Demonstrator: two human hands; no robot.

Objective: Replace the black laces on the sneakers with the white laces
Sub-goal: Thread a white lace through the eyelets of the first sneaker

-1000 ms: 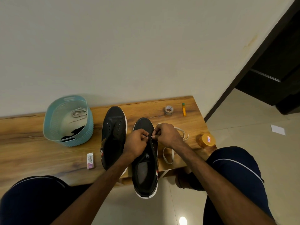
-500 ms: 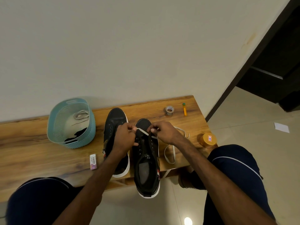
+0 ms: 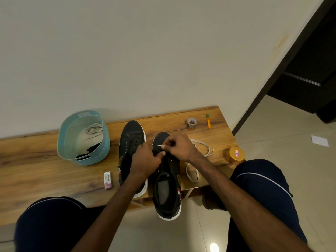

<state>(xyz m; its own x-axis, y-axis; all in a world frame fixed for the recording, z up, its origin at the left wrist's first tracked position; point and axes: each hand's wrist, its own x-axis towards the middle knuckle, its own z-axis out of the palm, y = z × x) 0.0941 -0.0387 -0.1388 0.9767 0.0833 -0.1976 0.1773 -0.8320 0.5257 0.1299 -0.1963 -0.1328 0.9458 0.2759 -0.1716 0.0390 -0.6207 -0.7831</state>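
Pinching white lace (image 3: 194, 179) tip, right hand (image 3: 179, 148) meets left hand (image 3: 145, 160) gripping black, white-soled sneaker (image 3: 168, 188), heel overhanging wood table (image 3: 45, 175) near edge, 2nd sneaker (image 3: 131, 140) left, beige wall (image 3: 145, 60) behind.

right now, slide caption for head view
Left hand grips a sneaker on a bench; right hand pinches a white lace at its eyelets

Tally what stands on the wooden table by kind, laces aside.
Black sneakers with white soles: 2
Teal plastic basket: 1
Grey tape roll: 1
Orange pen, green cap: 1
White-pink eraser box: 1
Orange-lidded jar: 1
Total: 7
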